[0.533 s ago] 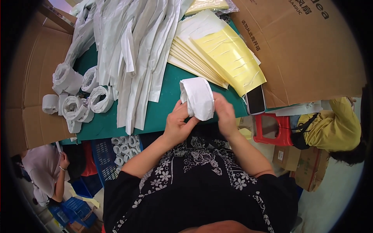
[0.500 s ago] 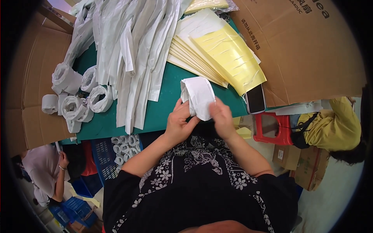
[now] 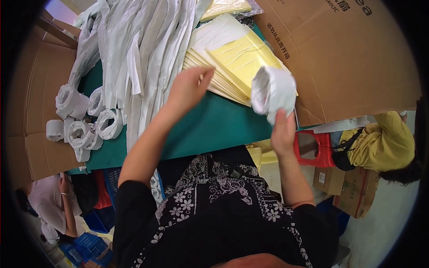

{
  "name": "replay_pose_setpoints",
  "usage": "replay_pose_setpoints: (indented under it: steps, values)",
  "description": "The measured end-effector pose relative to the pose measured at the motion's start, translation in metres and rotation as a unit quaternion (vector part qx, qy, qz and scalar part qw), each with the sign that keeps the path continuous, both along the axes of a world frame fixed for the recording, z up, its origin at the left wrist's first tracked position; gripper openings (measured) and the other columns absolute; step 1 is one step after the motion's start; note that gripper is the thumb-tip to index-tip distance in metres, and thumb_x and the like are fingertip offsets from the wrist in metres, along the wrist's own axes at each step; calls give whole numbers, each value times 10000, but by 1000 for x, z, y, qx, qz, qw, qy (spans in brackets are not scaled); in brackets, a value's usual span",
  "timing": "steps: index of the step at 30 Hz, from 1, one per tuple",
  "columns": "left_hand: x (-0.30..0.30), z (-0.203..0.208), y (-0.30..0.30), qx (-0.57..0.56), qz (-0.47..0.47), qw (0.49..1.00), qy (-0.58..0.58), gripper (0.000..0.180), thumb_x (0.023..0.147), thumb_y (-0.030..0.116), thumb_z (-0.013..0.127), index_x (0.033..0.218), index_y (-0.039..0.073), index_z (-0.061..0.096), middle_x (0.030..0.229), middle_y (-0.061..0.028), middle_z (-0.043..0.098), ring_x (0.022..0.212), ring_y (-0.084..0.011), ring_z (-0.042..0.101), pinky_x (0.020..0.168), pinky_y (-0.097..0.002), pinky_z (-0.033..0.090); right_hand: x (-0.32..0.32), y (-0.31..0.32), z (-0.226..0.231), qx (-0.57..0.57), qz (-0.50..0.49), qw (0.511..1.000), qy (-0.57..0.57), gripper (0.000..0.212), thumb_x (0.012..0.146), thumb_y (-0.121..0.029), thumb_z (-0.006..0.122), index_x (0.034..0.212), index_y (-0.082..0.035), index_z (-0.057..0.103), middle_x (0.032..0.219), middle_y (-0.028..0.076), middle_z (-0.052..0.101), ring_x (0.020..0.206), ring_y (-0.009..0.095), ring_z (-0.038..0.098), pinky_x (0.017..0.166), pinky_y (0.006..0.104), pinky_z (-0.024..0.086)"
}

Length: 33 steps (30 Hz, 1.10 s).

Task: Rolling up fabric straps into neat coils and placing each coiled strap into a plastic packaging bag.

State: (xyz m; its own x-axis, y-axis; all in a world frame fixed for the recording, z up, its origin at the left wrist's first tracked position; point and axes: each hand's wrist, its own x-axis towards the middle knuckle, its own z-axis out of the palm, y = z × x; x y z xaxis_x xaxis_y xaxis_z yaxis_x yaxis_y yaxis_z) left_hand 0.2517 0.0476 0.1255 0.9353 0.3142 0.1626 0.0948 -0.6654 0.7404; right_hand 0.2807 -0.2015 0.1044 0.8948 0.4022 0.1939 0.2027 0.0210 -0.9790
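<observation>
My right hand (image 3: pixel 284 135) grips the lower side of a white roll of flat, creased strip (image 3: pixel 284 87), held up over the right side of the table with its hollow centre showing. My left hand (image 3: pixel 190 87) is raised above the left edge of a fanned stack of cream sheets (image 3: pixel 223 85). Its fingers are curled, with thumb and forefinger close together and slightly blurred; whether anything small is between them is hidden. A yellow slitted sheet (image 3: pixel 246 56) lies on top of the stack, partly behind the roll.
Long white strips (image 3: pixel 134 49) cover the table's (image 3: pixel 214 129) far left. Several finished white rolls (image 3: pixel 109 124) cluster near the left cardboard (image 3: pixel 44 102). A large carton (image 3: pixel 344 67) borders the right. People sit at both sides, near a red stool (image 3: pixel 308 149).
The white roll has gone from between both hands to the right and away from me, in my right hand alone. My left hand has let go and moved up to the sheet stack.
</observation>
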Motion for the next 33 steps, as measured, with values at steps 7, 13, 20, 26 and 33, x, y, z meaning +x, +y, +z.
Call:
replay_pose_setpoints:
  steps: [7,13,20,26,33]
  values:
    - [159,-48,39,152,-7,987,52,230,749,217,659,915,58,679,846,-164,651,795,-308,630,725,-362,488,93,55,-10,-278,-18,934,-225,321,940,-278,437,1015,29,492,932,230,551,921,350,513,810,415,393]
    - [194,-51,59,210,-154,961,92,330,641,210,710,929,53,673,902,-138,654,838,-299,622,751,-359,496,95,58,-31,-251,40,898,-358,222,849,-139,565,949,33,467,901,212,517,898,391,475,803,439,380]
    - [210,-41,83,176,-220,952,117,404,616,202,733,970,20,662,903,-128,658,838,-245,621,756,-310,486,94,60,-34,-275,86,886,-362,239,801,-90,614,953,14,463,898,184,511,862,366,486,780,422,391]
    - [195,-11,102,-90,-177,967,162,283,725,196,735,939,31,651,863,-53,635,788,-142,587,731,-273,484,93,68,-36,-339,133,845,-392,210,824,-181,586,879,-13,471,891,154,519,898,311,496,780,413,414]
    - [157,31,148,-554,-110,823,-61,257,865,150,605,1086,34,546,931,-53,625,837,-151,619,823,-261,519,88,68,-32,-351,142,840,-389,196,835,-160,578,890,-15,457,904,167,509,905,329,491,762,408,446]
